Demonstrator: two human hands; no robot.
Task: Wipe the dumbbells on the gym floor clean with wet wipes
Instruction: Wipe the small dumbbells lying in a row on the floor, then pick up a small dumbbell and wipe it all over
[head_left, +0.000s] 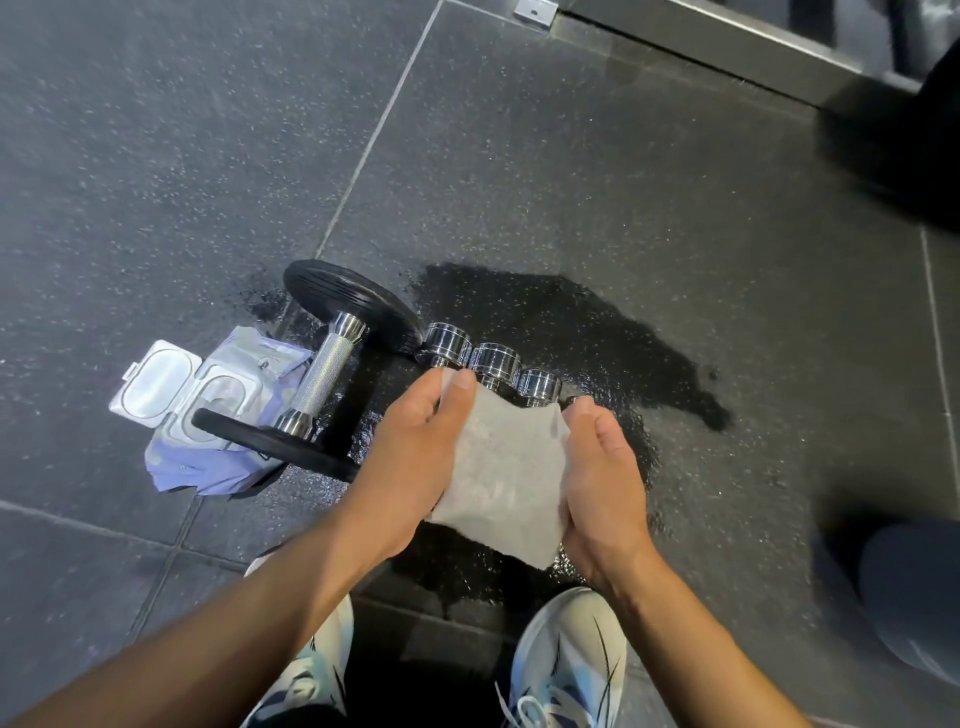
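A white wet wipe (506, 475) is stretched between my two hands above the floor. My left hand (410, 452) pinches its left edge with thumb on top, and my right hand (602, 478) grips its right edge. Just beyond the wipe stand three small chrome dumbbell pieces (491, 361) in a row. To their left lies a dumbbell (322, 371) with black plates and a knurled chrome handle. A purple wet wipe pack (208, 410) with its clear lid flipped open sits against that dumbbell.
Dark speckled rubber floor tiles (623, 182) carry a wet patch (571, 322) around the chrome pieces. My two white and blue shoes (566, 660) are at the bottom. A metal frame rail (701, 47) runs across the top right, and a dark blurred object (909, 587) sits at right.
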